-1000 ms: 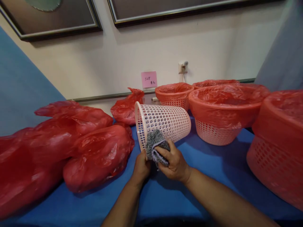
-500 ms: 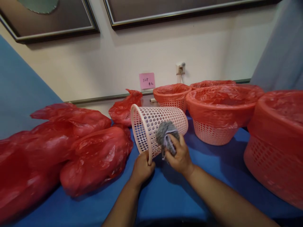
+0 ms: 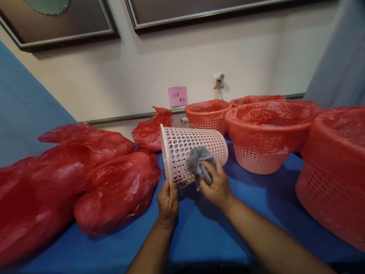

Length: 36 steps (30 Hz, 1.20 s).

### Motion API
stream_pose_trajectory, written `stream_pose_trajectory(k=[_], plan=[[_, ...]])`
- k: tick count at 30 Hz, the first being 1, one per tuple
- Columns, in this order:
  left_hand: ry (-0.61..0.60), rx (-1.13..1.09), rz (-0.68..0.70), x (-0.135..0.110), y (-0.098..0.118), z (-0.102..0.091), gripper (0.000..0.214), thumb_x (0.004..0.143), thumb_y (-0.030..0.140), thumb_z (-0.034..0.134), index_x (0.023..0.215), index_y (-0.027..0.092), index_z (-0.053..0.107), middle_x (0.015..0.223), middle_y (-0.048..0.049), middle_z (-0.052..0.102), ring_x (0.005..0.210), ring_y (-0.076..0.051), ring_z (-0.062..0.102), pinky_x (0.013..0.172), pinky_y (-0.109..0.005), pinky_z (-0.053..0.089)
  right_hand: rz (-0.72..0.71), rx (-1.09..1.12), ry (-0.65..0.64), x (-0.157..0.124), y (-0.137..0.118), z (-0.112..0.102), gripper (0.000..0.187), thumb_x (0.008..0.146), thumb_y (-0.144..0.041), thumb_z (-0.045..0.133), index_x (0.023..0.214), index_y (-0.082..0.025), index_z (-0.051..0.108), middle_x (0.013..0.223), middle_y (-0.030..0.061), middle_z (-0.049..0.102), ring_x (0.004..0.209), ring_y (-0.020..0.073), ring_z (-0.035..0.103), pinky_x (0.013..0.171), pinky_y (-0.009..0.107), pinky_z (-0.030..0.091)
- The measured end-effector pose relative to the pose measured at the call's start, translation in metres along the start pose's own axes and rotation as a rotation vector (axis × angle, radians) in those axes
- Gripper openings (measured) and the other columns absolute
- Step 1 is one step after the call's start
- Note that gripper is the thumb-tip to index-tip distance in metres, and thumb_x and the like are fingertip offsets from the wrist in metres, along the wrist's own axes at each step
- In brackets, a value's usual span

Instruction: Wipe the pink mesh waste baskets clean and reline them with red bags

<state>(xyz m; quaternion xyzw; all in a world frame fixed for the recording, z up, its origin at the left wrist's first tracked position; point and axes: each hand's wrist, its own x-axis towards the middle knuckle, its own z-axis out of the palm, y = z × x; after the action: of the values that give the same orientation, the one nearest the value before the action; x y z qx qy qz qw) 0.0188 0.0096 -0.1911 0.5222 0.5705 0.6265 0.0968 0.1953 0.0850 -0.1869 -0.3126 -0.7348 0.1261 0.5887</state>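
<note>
A pink perforated plastic basket [image 3: 196,144] lies on its side on the blue table [image 3: 199,236], its open mouth turned to the left. My left hand [image 3: 168,201] is closed on the lower part of the basket's rim. My right hand [image 3: 216,186] grips a bunched grey cloth [image 3: 198,161] and presses it against the basket's outer wall.
Crumpled red plastic bags [image 3: 85,175] are heaped on the left, one more [image 3: 151,129] behind the basket. Several pink baskets lined with red bags [image 3: 268,133] stand at the right and back. A pink note [image 3: 178,96] and a wall socket [image 3: 218,80] are on the wall.
The grey cloth in my right hand has slid from the basket's rim rightward along its side. The basket has turned slightly, and my left hand has shifted its hold on the rim.
</note>
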Motion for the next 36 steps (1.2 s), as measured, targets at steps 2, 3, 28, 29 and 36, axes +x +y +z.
stream_pose_trajectory(k=[2, 3, 28, 29, 36], plan=[[0.043, 0.043, 0.009, 0.002, -0.005, -0.002, 0.049, 0.097, 0.057, 0.051, 0.113, 0.015, 0.071, 0.097, -0.0081, 0.076, 0.087, -0.022, 0.071, 0.081, -0.031, 0.055, 0.217, -0.067, 0.162, 0.009, 0.019, -0.001, 0.054, 0.082, -0.026, 0.058, 0.136, -0.018, 0.058, 0.123, 0.015, 0.056, 0.115, 0.031, 0.061, 0.104, 0.05, 0.051], [0.052, 0.057, 0.011, 0.003, -0.007, -0.003, 0.05, 0.097, 0.057, 0.05, 0.113, 0.015, 0.071, 0.098, -0.0086, 0.077, 0.088, -0.022, 0.071, 0.081, -0.032, 0.055, 0.322, -0.088, 0.217, 0.013, 0.029, -0.001, 0.055, 0.082, -0.029, 0.058, 0.136, -0.018, 0.058, 0.12, 0.0145, 0.056, 0.113, 0.0315, 0.061, 0.104, 0.051, 0.05], [-0.013, 0.078, 0.001, 0.007, -0.019, -0.006, 0.065, 0.091, 0.07, 0.047, 0.101, 0.012, 0.076, 0.089, -0.0106, 0.078, 0.081, -0.026, 0.073, 0.077, -0.036, 0.057, 0.562, -0.062, 0.259, 0.024, 0.063, 0.001, 0.058, 0.081, -0.037, 0.058, 0.135, -0.014, 0.059, 0.114, 0.0156, 0.062, 0.112, 0.0329, 0.063, 0.103, 0.054, 0.05], [-0.022, 0.08, -0.001, 0.007, -0.019, -0.007, 0.064, 0.091, 0.069, 0.048, 0.1, 0.012, 0.076, 0.087, -0.0102, 0.078, 0.08, -0.025, 0.073, 0.076, -0.035, 0.057, 0.523, -0.054, 0.248, 0.022, 0.059, 0.002, 0.058, 0.082, -0.037, 0.058, 0.136, -0.015, 0.059, 0.116, 0.0154, 0.062, 0.113, 0.0324, 0.062, 0.104, 0.054, 0.049], [-0.14, 0.106, 0.044, 0.007, -0.015, -0.004, 0.058, 0.094, 0.065, 0.046, 0.103, 0.016, 0.075, 0.091, -0.0086, 0.077, 0.086, -0.024, 0.071, 0.082, -0.034, 0.057, -0.135, 0.154, -0.206, -0.007, 0.002, 0.004, 0.059, 0.08, -0.021, 0.063, 0.138, -0.023, 0.056, 0.139, 0.0139, 0.051, 0.121, 0.0274, 0.061, 0.103, 0.043, 0.054]])
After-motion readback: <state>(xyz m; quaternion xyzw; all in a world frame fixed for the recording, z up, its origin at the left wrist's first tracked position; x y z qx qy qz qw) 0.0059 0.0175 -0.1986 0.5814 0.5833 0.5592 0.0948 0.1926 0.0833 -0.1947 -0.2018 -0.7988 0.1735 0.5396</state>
